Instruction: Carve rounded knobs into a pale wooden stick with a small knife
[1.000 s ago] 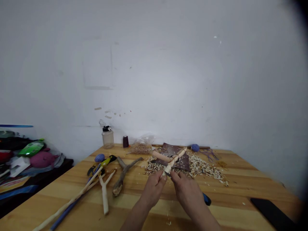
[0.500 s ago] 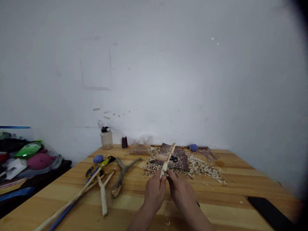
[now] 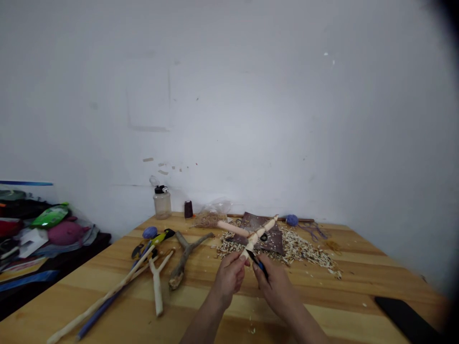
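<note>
A pale, peeled forked stick (image 3: 258, 232) points away from me above the table, its two arms spread to the left and right. My left hand (image 3: 230, 277) is closed round its near end. In my right hand (image 3: 274, 282) is a knife (image 3: 258, 263) with a dark blade and a blue-black handle; the blade lies against the stick near my left fingertips. Beyond the stick are wood shavings (image 3: 304, 251) and a dark brown sheet (image 3: 274, 239), partly hidden by the stick.
To the left lie a bark-covered forked branch (image 3: 184, 258), a peeled fork (image 3: 157, 286) and long sticks (image 3: 103, 303). A bottle (image 3: 162, 205), a dark spool (image 3: 188, 209) and blue yarn (image 3: 292, 220) stand near the wall. A black flat object (image 3: 405, 317) lies at right.
The forked stick has turned so both arms show spread apart. The knife blade, hidden before, now shows in my right hand. The view has shifted slightly.
</note>
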A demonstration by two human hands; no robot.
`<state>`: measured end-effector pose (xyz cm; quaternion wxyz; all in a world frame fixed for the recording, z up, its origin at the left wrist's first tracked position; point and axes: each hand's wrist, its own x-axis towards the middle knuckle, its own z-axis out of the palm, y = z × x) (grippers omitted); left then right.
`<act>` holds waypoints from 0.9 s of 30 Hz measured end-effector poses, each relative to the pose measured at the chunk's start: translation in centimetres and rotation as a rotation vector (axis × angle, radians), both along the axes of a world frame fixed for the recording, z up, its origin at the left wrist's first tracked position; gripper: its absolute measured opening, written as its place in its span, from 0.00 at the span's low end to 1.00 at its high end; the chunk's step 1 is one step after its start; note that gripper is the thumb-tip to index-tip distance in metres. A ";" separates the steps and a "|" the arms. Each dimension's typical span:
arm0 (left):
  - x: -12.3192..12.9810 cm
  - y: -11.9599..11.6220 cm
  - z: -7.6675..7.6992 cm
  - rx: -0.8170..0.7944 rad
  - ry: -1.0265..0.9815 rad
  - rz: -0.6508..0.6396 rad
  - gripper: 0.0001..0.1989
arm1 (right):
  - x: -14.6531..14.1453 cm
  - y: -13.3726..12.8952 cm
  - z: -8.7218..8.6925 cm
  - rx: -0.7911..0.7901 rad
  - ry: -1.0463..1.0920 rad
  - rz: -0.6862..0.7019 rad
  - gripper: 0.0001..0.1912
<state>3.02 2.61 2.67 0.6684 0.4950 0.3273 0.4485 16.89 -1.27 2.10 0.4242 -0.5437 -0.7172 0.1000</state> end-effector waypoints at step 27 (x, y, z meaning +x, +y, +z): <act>-0.2 -0.2 0.2 -0.038 -0.031 -0.055 0.16 | -0.5 -0.7 0.5 0.046 -0.183 -0.104 0.18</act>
